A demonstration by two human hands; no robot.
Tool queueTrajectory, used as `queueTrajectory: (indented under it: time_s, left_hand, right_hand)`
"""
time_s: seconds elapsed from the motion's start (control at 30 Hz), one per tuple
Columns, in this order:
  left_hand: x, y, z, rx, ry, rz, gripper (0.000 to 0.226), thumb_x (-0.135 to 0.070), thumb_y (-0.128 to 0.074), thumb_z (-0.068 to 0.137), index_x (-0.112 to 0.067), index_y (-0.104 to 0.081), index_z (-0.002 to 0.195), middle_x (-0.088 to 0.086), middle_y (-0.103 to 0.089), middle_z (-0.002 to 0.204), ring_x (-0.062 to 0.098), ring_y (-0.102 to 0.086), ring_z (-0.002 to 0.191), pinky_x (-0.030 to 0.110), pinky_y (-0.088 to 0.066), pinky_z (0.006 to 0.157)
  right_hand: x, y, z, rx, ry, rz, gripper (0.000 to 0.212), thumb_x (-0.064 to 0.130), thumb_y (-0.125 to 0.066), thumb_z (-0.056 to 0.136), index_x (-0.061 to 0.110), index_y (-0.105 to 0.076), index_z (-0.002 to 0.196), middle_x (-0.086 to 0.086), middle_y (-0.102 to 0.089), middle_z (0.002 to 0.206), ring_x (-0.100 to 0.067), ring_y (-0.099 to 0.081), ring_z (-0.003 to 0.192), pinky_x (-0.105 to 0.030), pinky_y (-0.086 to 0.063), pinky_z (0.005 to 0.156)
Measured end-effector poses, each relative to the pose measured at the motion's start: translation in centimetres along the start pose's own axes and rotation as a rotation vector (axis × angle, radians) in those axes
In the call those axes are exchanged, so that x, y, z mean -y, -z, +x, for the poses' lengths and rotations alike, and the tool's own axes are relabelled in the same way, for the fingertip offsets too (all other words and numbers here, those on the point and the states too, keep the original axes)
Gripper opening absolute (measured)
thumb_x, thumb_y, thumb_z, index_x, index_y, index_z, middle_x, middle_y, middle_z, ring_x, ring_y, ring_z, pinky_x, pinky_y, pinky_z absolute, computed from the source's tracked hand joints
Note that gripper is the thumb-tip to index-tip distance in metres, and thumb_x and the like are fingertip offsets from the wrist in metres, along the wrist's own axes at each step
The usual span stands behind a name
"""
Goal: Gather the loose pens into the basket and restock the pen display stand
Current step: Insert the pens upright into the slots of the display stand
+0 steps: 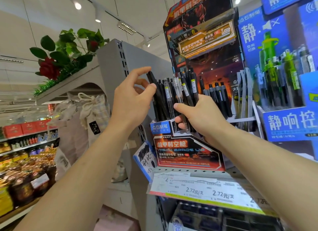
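A dark orange-and-black cardboard pen display stand (189, 155) sits on a shelf in front of me, with black pens standing in its front left slot (160, 108) and more in a back row (218, 96). My left hand (132, 103) pinches one black pen (152, 77) between thumb and fingers at the left end of that slot. My right hand (199, 115) grips a bundle of several black and clear pens (185, 93), upright just above the stand's front. No basket is in view.
A blue pen display (290, 93) stands to the right. Below runs a shelf edge with price labels (206, 191). A grey shelf end panel (136, 58) rises on the left, with cloth bags, artificial roses and shelves of goods beyond it.
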State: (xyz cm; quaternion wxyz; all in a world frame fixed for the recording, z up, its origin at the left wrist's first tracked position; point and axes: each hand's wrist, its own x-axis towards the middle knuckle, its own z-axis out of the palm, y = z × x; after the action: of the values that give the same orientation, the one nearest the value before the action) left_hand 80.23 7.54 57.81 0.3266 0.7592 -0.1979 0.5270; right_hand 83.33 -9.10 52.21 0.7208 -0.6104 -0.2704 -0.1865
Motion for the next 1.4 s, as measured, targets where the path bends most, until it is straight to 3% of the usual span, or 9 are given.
queueTrajectory:
  time_s: [0.1, 0.27, 0.4, 0.63, 0.73, 0.9, 1.1, 1.2, 1.4]
  left_hand:
    - [0.2, -0.7, 0.0, 0.148, 0.004, 0.048, 0.043, -0.027, -0.061, 0.093, -0.047, -0.053, 0.130, -0.008, -0.061, 0.067, 0.008, -0.058, 0.061, 0.040, -0.059, 0.068]
    - [1.2, -1.7, -0.8, 0.257, -0.005, 0.093, 0.056, -0.021, -0.060, 0.090, -0.045, -0.042, 0.138, -0.012, -0.060, 0.060, 0.002, -0.057, 0.055, 0.017, -0.043, 0.056]
    - [1.4, -1.7, -1.0, 0.283, 0.000, 0.100, 0.062, -0.021, -0.058, 0.091, -0.048, -0.037, 0.142, -0.013, -0.061, 0.063, 0.001, -0.057, 0.058, 0.015, -0.039, 0.055]
    - [0.2, -1.3, -1.9, 0.196, 0.081, 0.033, 0.071, -0.022, -0.058, 0.093, -0.043, -0.027, 0.152, -0.006, -0.060, 0.062, 0.001, -0.056, 0.057, 0.014, -0.042, 0.057]
    - [-0.7, -1.0, -2.2, 0.109, 0.140, -0.064, 0.059, -0.030, -0.059, 0.095, -0.041, -0.036, 0.148, -0.009, -0.067, 0.069, 0.003, -0.060, 0.057, 0.023, -0.049, 0.064]
    - [-3.1, -1.8, -2.2, 0.091, 0.190, -0.247, 0.048, -0.035, -0.057, 0.099, -0.040, -0.042, 0.144, -0.009, -0.074, 0.083, 0.011, -0.068, 0.058, 0.023, -0.050, 0.050]
    - [-5.5, -4.1, -1.3, -0.054, 0.135, -0.216, 0.056, -0.026, -0.062, 0.097, -0.030, -0.042, 0.149, -0.004, -0.072, 0.081, 0.018, -0.072, 0.079, 0.047, -0.062, 0.073]
    - [-6.1, -5.2, -0.9, -0.083, 0.116, -0.261, 0.059, -0.026, -0.064, 0.096, -0.032, -0.039, 0.149, -0.009, -0.062, 0.066, 0.020, -0.069, 0.073, 0.047, -0.062, 0.073]
    - [-5.5, -7.3, -0.5, -0.079, -0.039, -0.146, 0.035, -0.021, -0.063, 0.097, -0.036, -0.040, 0.119, -0.007, -0.073, 0.082, 0.011, -0.069, 0.068, 0.047, -0.061, 0.067]
  right_hand:
    - [-0.1, 0.0, 0.1, -0.009, 0.008, 0.005, 0.006, 0.017, -0.069, 0.096, 0.019, -0.065, 0.100, -0.005, -0.074, 0.082, -0.012, -0.071, 0.059, -0.029, -0.062, 0.056]
    - [-0.4, 0.1, 0.2, -0.013, 0.005, 0.009, 0.007, 0.021, -0.070, 0.095, 0.025, -0.066, 0.098, -0.001, -0.076, 0.073, -0.013, -0.070, 0.059, -0.033, -0.063, 0.058]
    - [-0.5, 0.2, 0.6, -0.036, 0.022, 0.029, 0.009, 0.019, -0.071, 0.094, 0.026, -0.066, 0.096, 0.004, -0.072, 0.074, -0.007, -0.066, 0.054, -0.022, -0.053, 0.050]
    - [0.7, 1.1, 0.2, -0.066, 0.005, 0.093, 0.018, 0.015, -0.073, 0.093, 0.013, -0.064, 0.108, -0.005, -0.068, 0.076, -0.010, -0.063, 0.051, -0.023, -0.050, 0.047]
    - [1.9, 1.8, -0.2, 0.012, -0.004, 0.017, 0.025, 0.016, -0.073, 0.093, 0.011, -0.064, 0.115, -0.003, -0.070, 0.071, -0.011, -0.065, 0.053, -0.026, -0.055, 0.050]
    - [4.3, 3.3, -0.8, 0.332, 0.102, -0.256, 0.012, 0.017, -0.070, 0.096, 0.026, -0.071, 0.104, 0.006, -0.070, 0.063, -0.011, -0.069, 0.059, -0.024, -0.052, 0.050]
    - [6.6, 5.7, 0.1, 0.427, 0.118, -0.306, 0.018, 0.013, -0.064, 0.100, 0.023, -0.066, 0.115, 0.006, -0.078, 0.084, -0.021, -0.077, 0.074, -0.027, -0.058, 0.057]
    - [6.7, 6.7, 1.3, 0.376, 0.110, -0.281, 0.022, 0.011, -0.058, 0.103, 0.015, -0.062, 0.124, -0.004, -0.074, 0.111, -0.028, -0.078, 0.085, -0.033, -0.062, 0.067]
    - [4.9, 8.2, 2.5, 0.023, 0.089, -0.304, 0.010, 0.013, -0.055, 0.103, 0.023, -0.056, 0.103, -0.004, -0.065, 0.103, -0.018, -0.076, 0.065, -0.038, -0.065, 0.061]
